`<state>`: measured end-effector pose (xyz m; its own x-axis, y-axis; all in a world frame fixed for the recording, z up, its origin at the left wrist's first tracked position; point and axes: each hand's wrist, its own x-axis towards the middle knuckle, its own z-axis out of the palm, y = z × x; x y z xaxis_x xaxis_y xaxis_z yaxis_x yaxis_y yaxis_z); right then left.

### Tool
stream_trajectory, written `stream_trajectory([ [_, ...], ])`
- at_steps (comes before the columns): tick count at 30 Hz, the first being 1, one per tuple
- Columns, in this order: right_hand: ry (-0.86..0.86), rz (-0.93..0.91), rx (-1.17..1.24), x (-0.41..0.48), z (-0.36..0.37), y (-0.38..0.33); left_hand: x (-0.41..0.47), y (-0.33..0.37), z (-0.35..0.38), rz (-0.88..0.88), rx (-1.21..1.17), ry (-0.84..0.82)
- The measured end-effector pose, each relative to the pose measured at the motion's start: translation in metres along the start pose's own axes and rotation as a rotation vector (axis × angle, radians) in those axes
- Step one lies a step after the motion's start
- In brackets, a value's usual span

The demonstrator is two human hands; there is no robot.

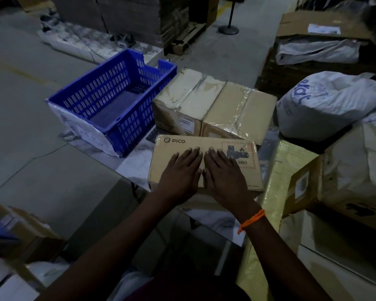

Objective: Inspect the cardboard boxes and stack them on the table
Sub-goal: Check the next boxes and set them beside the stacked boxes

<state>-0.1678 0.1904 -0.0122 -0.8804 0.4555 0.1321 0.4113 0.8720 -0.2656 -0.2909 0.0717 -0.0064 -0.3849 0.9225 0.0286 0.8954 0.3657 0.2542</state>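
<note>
Dim light flattens most of the scene, and the far stacks of cartons at the top edge are little more than dark blocks. Plain brown cardboard makes up the PICO box, a flat rectangular carton lying on the table near its front edge. Its printed hazard label is partly covered by fingers, so only "3481" of its number can be read. The left hand and right hand lie palm down on the lid, side by side and almost touching, fingers straight and spread flat; neither grips anything. An orange cord circles the right wrist.

Just behind stand two taped boxes, pressed together, their tops wrapped in wrinkled clear tape that catches glare. Small white labels on their near faces are too blurred to read. To their left sits a blue crate of slotted plastic, with a white sheet stuck over one end, its lettering illegible.

To the right, a yellowish wrapped parcel touches the PICO box's side, and a larger box rests partly on it. A white sack, soft and creased, lies beyond, its blue print only partly legible. The table's surface is pale and smudged. A carton at the lower left is cut off by the frame.
</note>
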Motion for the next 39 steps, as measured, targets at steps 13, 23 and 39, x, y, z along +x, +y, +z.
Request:
stream_trajectory([
  [13, -0.078, 0.031, 0.035, -0.005, -0.008, 0.002, -0.004, -0.001, -0.011, -0.022, -0.012, -0.070],
  [23, 0.071, -0.016, -0.127, -0.077, -0.008, 0.036, -0.074, -0.024, -0.003, 0.019, 0.059, -0.059],
  [39, 0.228, 0.268, 0.140, -0.034, -0.033, 0.062, -0.034, -0.032, -0.037, -0.178, -0.190, 0.155],
])
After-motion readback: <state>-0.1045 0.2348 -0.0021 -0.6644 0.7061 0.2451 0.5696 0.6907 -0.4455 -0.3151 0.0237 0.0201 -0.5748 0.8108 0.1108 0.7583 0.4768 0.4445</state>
